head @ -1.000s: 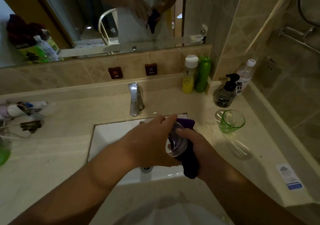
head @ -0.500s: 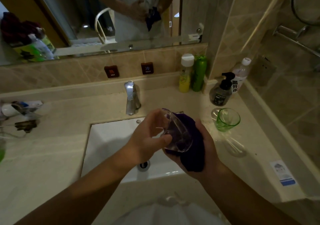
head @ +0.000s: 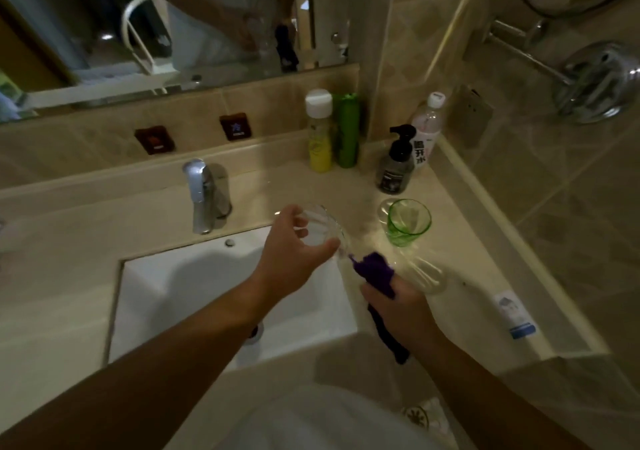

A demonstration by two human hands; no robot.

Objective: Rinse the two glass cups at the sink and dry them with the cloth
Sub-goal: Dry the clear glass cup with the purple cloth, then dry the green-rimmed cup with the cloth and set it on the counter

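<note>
At centre frame I see my left hand (head: 294, 259) gripping a clear glass cup (head: 320, 229) over the sink's (head: 194, 286) right edge. Lower right of it, my right hand (head: 401, 307) clutches a purple cloth (head: 375, 271). A green glass cup (head: 408, 222) stands upright on the counter (head: 485, 276), right of centre.

The clear bottle (head: 426, 130) with the white cap at the back of the table has big dark Chinese signs on its label. Two of them read 开水. The sign above them is too blurred to read. The words on the other bottles, the wall signs and the sticker are too small to read.
</note>
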